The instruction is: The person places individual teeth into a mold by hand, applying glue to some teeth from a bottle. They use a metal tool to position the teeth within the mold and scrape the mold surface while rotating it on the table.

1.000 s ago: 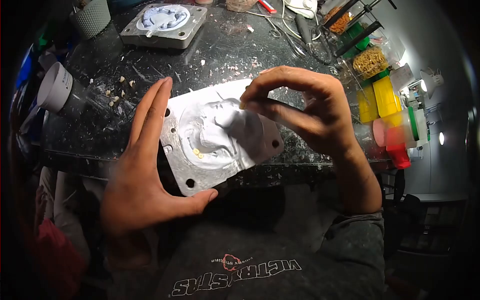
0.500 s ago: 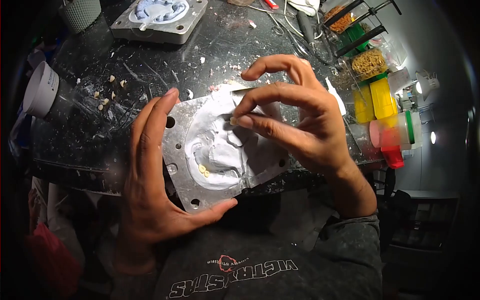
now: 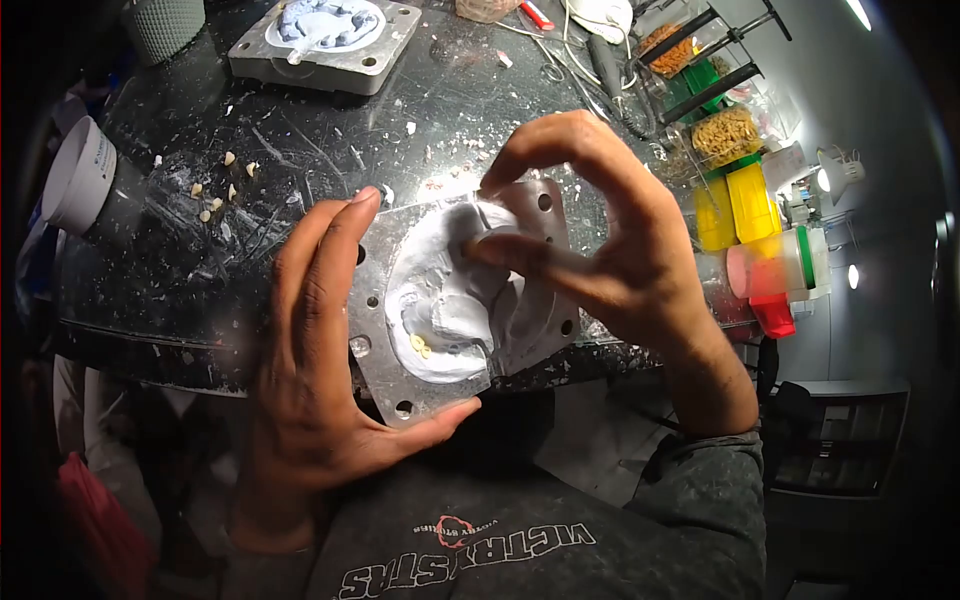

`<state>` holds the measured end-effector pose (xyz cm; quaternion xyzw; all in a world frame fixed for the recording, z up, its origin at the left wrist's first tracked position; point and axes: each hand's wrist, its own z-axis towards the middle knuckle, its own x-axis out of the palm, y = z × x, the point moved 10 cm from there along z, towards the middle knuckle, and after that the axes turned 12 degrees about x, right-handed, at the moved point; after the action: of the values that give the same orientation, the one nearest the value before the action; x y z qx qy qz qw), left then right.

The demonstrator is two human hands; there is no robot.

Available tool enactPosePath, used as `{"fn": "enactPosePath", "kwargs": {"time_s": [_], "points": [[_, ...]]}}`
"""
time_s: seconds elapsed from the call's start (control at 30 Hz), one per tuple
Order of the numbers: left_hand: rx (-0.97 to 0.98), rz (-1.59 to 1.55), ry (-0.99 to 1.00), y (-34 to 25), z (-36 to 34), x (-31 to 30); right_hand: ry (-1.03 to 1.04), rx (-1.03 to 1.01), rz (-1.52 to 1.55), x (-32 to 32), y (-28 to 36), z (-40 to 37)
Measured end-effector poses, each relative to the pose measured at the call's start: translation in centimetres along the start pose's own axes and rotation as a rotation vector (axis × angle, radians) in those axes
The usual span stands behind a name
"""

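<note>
A metal flask half (image 3: 385,385) filled with white plaster (image 3: 425,270) lies tilted near the table's front edge. My left hand (image 3: 320,350) grips its left side, fingers along the far left edge and thumb at the near edge. Over the plaster is my right hand (image 3: 610,230), its thumb reaching into the mould and its index finger bent to the far rim. Whether anything small is between those fingers is hidden. Small yellowish teeth (image 3: 420,346) sit in the plaster's lower left.
A second flask half (image 3: 375,75) stands at the back. Several loose teeth (image 3: 232,190) lie on the black table (image 3: 180,290), left of the hands. A white tub (image 3: 80,175) is at far left; yellow containers (image 3: 750,205), jars and a cabled handpiece (image 3: 606,65) are at right.
The flask has shifted slightly right. My right thumb has moved down into the plaster, and the small tooth seen at its tip before is now hidden. My index finger has moved to the far rim.
</note>
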<state>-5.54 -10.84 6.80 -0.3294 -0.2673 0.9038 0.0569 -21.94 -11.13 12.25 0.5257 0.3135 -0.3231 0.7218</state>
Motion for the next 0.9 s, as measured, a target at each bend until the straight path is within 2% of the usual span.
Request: {"fn": "enactPosePath", "kwargs": {"time_s": [0.1,0.17,0.23,0.43,0.5,0.57,0.63,0.7,0.77,0.8,0.83,0.9], "points": [[-0.013,0.011,-0.007,0.1,0.0,0.0,0.016,-0.004,0.109,0.0,-0.3,0.3],[0.005,-0.026,-0.032,0.1,-0.1,0.0,0.052,0.106,0.317,-0.3,-1.6,0.3],[-0.005,-0.027,-0.030,0.1,-0.3,0.0,0.060,0.128,0.286,-0.4,-2.0,0.3],[-0.006,-0.044,-0.046,0.3,-0.1,0.1,0.016,0.001,0.093,0.0,-0.1,0.4],[-0.054,-0.061,-0.054,0.4,-0.3,0.1,0.039,0.067,0.079,0.5,-0.4,0.2],[-0.120,-0.140,-0.065,0.9,-0.4,0.2,0.104,0.082,0.096,1.0,-0.7,0.5],[-0.103,-0.111,-0.054,0.8,-0.4,0.1,0.097,0.130,0.238,0.8,-1.1,1.4],[-0.090,-0.121,-0.071,0.7,-0.5,0.2,0.033,0.016,0.239,-0.6,0.9,3.6],[-0.108,-0.083,-0.057,0.9,-0.5,0.4,-0.008,-0.076,0.139,-1.1,1.2,5.9],[-0.124,-0.065,-0.051,0.9,-0.5,0.4,0.005,-0.062,-0.002,-0.4,1.7,7.1],[-0.138,-0.047,-0.046,0.9,-0.5,0.3,-0.016,0.049,-0.194,0.4,1.6,8.4],[-0.143,-0.069,-0.061,1.2,-0.5,0.3,0.025,-0.085,-0.160,3.7,3.5,10.8]]}}
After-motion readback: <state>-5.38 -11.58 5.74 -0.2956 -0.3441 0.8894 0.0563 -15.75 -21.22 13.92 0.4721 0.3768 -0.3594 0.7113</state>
